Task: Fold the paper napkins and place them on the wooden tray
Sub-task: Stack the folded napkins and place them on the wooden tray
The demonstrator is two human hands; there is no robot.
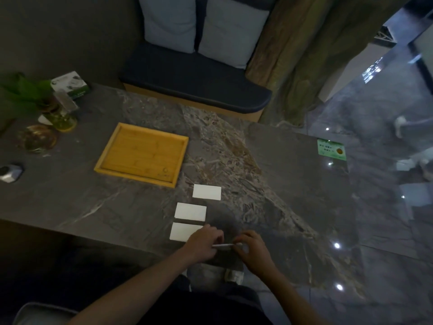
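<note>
A square wooden tray [110, 168] lies on the dark stone table, with nothing in it. Three white folded napkins lie in a row below its right corner: the far one [207, 192], the middle one [190, 211] and the near one [184, 231]. My left hand [203, 242] and my right hand [254, 250] meet near the table's front edge. Both pinch a fourth white napkin [223, 246], seen edge-on as a thin strip between the fingers. My left hand covers the near napkin's right corner.
At the table's left end stand a green plant in a glass vase [61, 118], a tissue box [70, 84], a round glass dish [39, 139] and a small grey object [10, 172]. A green card [331, 148] lies at the right. A cushioned bench [196, 85] is behind.
</note>
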